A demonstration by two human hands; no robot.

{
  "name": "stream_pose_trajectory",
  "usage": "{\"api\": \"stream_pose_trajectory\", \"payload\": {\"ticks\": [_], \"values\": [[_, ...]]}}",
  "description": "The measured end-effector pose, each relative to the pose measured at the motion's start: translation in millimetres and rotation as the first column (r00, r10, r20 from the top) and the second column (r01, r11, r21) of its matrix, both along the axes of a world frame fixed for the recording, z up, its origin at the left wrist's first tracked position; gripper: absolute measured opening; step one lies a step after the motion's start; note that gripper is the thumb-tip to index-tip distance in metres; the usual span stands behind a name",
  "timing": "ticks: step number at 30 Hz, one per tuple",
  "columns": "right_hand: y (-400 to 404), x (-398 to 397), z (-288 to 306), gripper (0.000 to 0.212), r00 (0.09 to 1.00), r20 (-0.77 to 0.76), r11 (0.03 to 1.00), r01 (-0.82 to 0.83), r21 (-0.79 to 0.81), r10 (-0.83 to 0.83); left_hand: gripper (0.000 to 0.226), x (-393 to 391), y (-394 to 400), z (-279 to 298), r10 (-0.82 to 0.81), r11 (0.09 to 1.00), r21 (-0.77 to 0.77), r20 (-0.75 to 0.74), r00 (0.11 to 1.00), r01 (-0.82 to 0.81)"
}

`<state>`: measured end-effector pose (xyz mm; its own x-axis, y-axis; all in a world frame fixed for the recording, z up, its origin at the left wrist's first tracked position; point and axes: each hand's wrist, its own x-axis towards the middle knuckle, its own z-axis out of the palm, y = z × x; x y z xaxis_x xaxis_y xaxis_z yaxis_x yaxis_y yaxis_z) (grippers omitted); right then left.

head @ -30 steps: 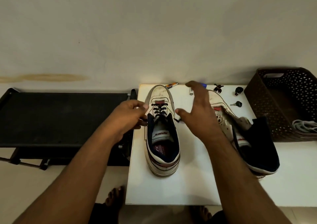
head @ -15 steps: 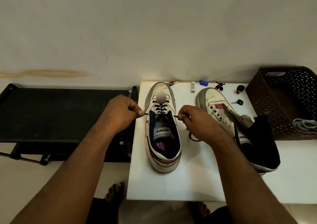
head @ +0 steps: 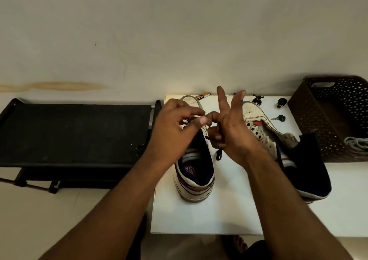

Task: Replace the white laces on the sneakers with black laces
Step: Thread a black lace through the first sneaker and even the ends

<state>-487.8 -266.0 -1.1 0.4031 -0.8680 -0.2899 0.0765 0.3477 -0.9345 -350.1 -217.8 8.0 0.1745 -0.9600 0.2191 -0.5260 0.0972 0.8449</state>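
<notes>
Two sneakers on the table: near sneaker left, second sneaker right. Both hands above the left one. Basket at far right, laces inside. Keys behind, bench left.

Two white sneakers on one white bench, two hands, one black lace, one dark woven basket, one bundle of white laces, one key, one black folding stand
</notes>
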Motion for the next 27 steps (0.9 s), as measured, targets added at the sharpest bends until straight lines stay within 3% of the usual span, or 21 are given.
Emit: {"api": "stream_pose_trajectory", "payload": {"ticks": [4,6,10,13,18,21,23,27], "values": [[6.7,1.8,2.3,0.096,0.995,0.045,0.996,-0.086,0.004,0.086,0.028,-15.0,-5.0,-3.0,-0.057,0.998,0.023,0.051,0.997,0.056],[6.2,0.6,0.2,0.098,0.993,0.074,0.996,-0.093,0.007,0.092,0.020,-16.1,-6.1,-2.3,-0.034,0.999,0.036,0.086,0.996,0.031],[7.6,4.7,3.5,0.085,0.993,0.087,0.997,-0.080,0.019,0.078,0.011,-16.0,-4.5,-1.3,0.007,1.000,0.028,0.151,0.988,-0.011],[7.9,5.8,3.4,0.087,0.995,0.065,0.997,-0.080,0.012,0.079,0.014,-16.0,-5.9,-5.1,0.002,0.997,0.071,0.163,0.987,-0.013],[2.5,1.2,-0.3,0.088,0.988,0.141,0.998,-0.064,0.027,0.059,0.002,-17.4,-7.4,-8.8,0.035,0.994,0.106,-0.086,0.996,-0.026],[-2.6,-3.0,-4.2,0.052,0.992,0.122,0.999,0.035,0.007,-0.036,0.009,-15.2,-8.8,-4.8,0.187,0.978,0.151,-0.314,0.931,-0.145],[-1.7,-4.0,-2.7,0.024,0.999,0.022,0.992,0.047,-0.113,-0.045,0.007,-13.2,-8.9,-0.3,0.251,0.965,0.190,-0.485,0.838,-0.180],[4.6,-1.9,2.5,0.012,0.995,-0.073,0.942,0.035,-0.334,-0.063,0.008,-9.2,-8.6,-0.8,0.281,0.956,0.231,-0.532,0.799,-0.183]]}}
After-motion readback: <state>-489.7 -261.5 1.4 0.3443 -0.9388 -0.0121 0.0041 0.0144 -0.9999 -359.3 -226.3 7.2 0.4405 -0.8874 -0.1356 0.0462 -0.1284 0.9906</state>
